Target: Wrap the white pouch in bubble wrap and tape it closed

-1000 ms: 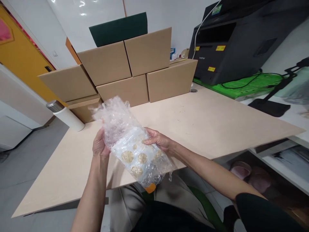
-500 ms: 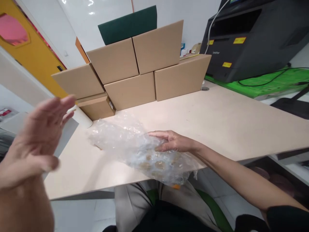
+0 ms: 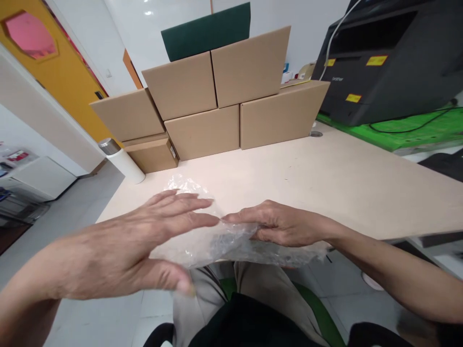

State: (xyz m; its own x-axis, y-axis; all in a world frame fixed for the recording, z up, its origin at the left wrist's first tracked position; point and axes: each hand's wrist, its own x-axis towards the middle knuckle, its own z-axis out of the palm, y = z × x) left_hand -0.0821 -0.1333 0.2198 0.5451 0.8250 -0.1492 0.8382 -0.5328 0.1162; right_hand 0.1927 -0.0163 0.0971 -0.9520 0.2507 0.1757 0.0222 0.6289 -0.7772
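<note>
Crinkled clear plastic wrap [image 3: 231, 243] lies along the near edge of the table, part of it trailing toward the far left. What it encloses is hard to make out. My right hand [image 3: 285, 224] is closed on the wrap from the right side, fingers stretched over it and thumb underneath. From the left comes my left hand [image 3: 119, 250], open, thumb spread away from the fingers. Its fingertips hover close to my right fingertips and over the wrap, holding nothing. Part of the wrap is hidden behind my left hand.
Cardboard boxes [image 3: 202, 132] stand stacked at the back, topped by a dark green box [image 3: 210, 31]. A white bottle with a metal cap [image 3: 126, 164] stands at the table's left edge. A dark printer [image 3: 376, 72] occupies the back right on a green surface [image 3: 408, 132].
My left hand has come in from the far left to the wrap and lowered. The wrap looks turned or folded over, and the round golden spots no longer show. The bottle is now uncovered.
</note>
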